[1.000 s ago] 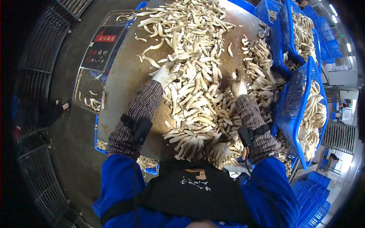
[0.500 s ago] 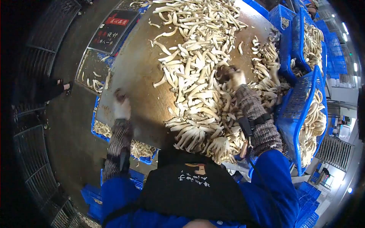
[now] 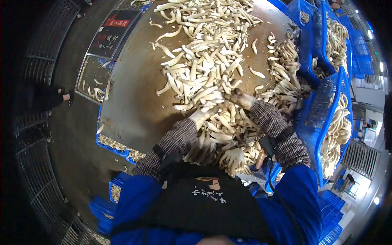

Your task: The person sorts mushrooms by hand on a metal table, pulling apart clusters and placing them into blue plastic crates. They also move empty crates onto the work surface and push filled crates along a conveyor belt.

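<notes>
A long heap of pale, elongated mushrooms (image 3: 200,61) runs down the metal table (image 3: 134,77). My left hand (image 3: 204,115) reaches into the near part of the heap, its fingers among the mushrooms and partly hidden by them. To its right, my right hand (image 3: 241,99) touches the heap's right side, with its fingertips at some mushrooms; whether it grips one is unclear. Both forearms wear striped knitted sleeves. Clusters of mushrooms (image 3: 232,159) lie close to the black apron (image 3: 204,196).
Blue baskets of mushrooms (image 3: 326,134) line the right side, next to a second pile (image 3: 286,77). More blue crates (image 3: 116,152) stand below the table's left edge. A dark printed panel (image 3: 110,36) is at the upper left. A person's feet (image 3: 67,97) show at far left.
My left hand has moved right, from over the bare left part of the table into the heap. My right hand has shifted slightly left and toward me. The view has shifted a little.
</notes>
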Motion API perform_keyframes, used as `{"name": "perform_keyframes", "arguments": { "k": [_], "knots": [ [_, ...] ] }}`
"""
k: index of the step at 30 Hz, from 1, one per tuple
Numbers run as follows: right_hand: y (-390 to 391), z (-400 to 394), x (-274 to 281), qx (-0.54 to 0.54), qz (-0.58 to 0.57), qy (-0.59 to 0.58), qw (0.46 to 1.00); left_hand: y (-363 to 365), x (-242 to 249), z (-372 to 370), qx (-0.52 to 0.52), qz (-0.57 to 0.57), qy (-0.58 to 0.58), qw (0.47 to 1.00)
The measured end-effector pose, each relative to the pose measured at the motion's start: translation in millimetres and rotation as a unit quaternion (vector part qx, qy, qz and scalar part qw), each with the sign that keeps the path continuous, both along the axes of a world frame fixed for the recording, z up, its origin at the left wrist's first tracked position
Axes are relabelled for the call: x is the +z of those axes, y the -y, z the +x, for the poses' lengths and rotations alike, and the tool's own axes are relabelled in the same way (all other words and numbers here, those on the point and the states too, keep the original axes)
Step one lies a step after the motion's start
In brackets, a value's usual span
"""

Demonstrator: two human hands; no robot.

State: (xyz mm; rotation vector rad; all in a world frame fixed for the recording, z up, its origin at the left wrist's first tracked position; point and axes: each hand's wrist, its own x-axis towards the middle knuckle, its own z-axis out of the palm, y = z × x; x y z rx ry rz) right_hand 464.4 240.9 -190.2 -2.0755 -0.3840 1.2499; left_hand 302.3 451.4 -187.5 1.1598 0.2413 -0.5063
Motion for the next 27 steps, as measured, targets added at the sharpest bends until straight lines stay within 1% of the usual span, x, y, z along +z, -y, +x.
{"name": "perform_keyframes", "arguments": {
  "k": [1, 3, 4, 5, 6, 7, 9, 10, 11, 12, 13, 14, 15, 16, 17, 18, 19, 20, 21, 22, 23, 24, 25, 26, 27],
  "knots": [
    [-9, 3, 17, 0.03, -0.008, -0.045, 0.998, 11, 12, 21, 0.051, -0.067, -0.095, 0.992],
    [-19, 3, 43, -0.027, 0.171, -0.071, 0.982, 12, -8, 54, 0.043, -0.131, -0.111, 0.984],
    [-24, 7, 63, -0.103, 0.181, -0.096, 0.973, 4, 22, 72, 0.049, -0.115, -0.134, 0.983],
    [-27, 13, 75, -0.176, 0.191, -0.122, 0.958, -3, 39, 88, 0.065, -0.099, -0.125, 0.985],
    [-20, 27, 65, -0.265, 0.209, -0.114, 0.934, -10, 57, 105, 0.082, -0.082, -0.117, 0.986],
    [-11, 41, 56, -0.35, 0.226, -0.105, 0.903, -16, 59, 116, 0.108, -0.064, -0.076, 0.989],
    [-5, 53, 85, -0.379, 0.235, -0.129, 0.886, -26, 88, 130, 0.158, 0.04, -0.032, 0.986],
    [1, 58, 90, -0.368, 0.27, -0.176, 0.872, -36, 75, 134, 0.145, 0.056, 0.001, 0.988],
    [4, 60, 90, -0.345, 0.327, -0.193, 0.858, -43, 74, 136, 0.152, 0.108, 0.003, 0.982],
    [11, 58, 91, -0.357, 0.236, -0.126, 0.895, -51, 73, 132, 0.148, 0.091, -0.03, 0.984],
    [11, 52, 103, -0.364, 0.142, -0.058, 0.919, -58, 74, 122, 0.139, 0.12, -0.036, 0.982],
    [24, 52, 92, -0.252, -0.021, 0.119, 0.96, -64, 75, 112, 0.129, 0.15, -0.042, 0.979],
    [37, 52, 82, -0.122, -0.183, 0.287, 0.932, -71, 74, 98, 0.114, 0.224, -0.019, 0.968],
    [39, 47, 102, -0.031, -0.237, 0.19, 0.952, -82, 27, 79, 0.093, 0.19, 0.014, 0.977],
    [45, 37, 96, 0.001, -0.299, 0.158, 0.941, -72, 24, 58, 0.124, 0.112, -0.013, 0.986],
    [51, 26, 72, 0.037, -0.318, 0.126, 0.939, -63, 21, 37, 0.158, 0.036, -0.042, 0.986],
    [56, 14, 56, 0.074, -0.336, 0.094, 0.934, -50, -3, 19, 0.16, 0.032, -0.073, 0.984],
    [48, -1, 62, 0.071, -0.271, 0.075, 0.957, -39, 20, 15, 0.189, -0.115, -0.24, 0.945],
    [42, -14, 49, 0.042, -0.205, 0.062, 0.976, -28, 43, 10, 0.028, 0.023, -0.201, 0.979],
    [36, -27, 35, 0.016, -0.139, 0.044, 0.989, -12, 6, -2, 0.062, -0.069, -0.114, 0.989],
    [27, -31, 31, 0.014, -0.115, 0.015, 0.993, 13, -3, 5, 0.071, 0.043, -0.087, 0.993],
    [18, -34, 28, 0.012, -0.092, -0.016, 0.996, 33, 4, 13, 0.12, -0.008, -0.093, 0.988],
    [3, -35, 62, -0.051, -0.015, -0.064, 0.997, 42, 14, 18, 0.168, -0.06, -0.1, 0.979],
    [-14, -36, 99, -0.111, 0.062, -0.116, 0.985, 37, 40, 26, 0.162, -0.057, -0.155, 0.973],
    [-9, -44, 56, -0.217, 0.146, -0.059, 0.963, 31, 62, 38, 0.156, -0.053, -0.21, 0.964]
  ]
}}
